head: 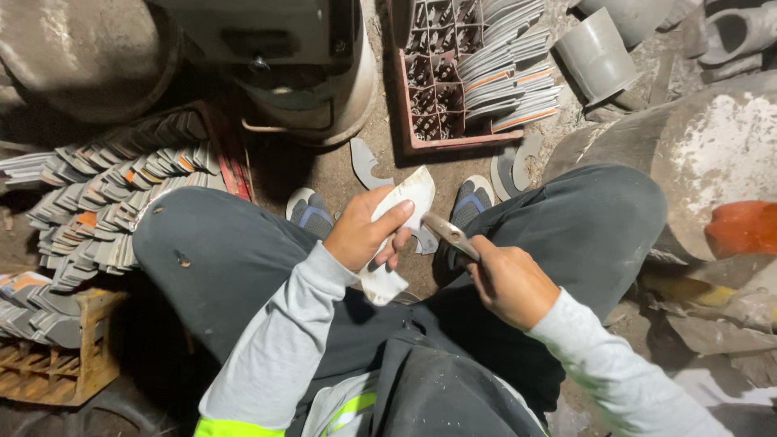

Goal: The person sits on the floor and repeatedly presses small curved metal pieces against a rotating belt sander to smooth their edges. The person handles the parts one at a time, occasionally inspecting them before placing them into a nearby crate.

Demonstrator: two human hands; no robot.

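The left hand (360,235) grips a pale, matt, chalky-looking piece (396,235); the right hand (510,283) holds a tool (449,235) with a shiny metal blade. The crate (421,121) looks red plastic, the box (57,364) rough wood. The stacked pieces (121,194) are dull grey. The floor (324,170) is gritty and dusty. The trousers (218,251) are matt dark cloth.
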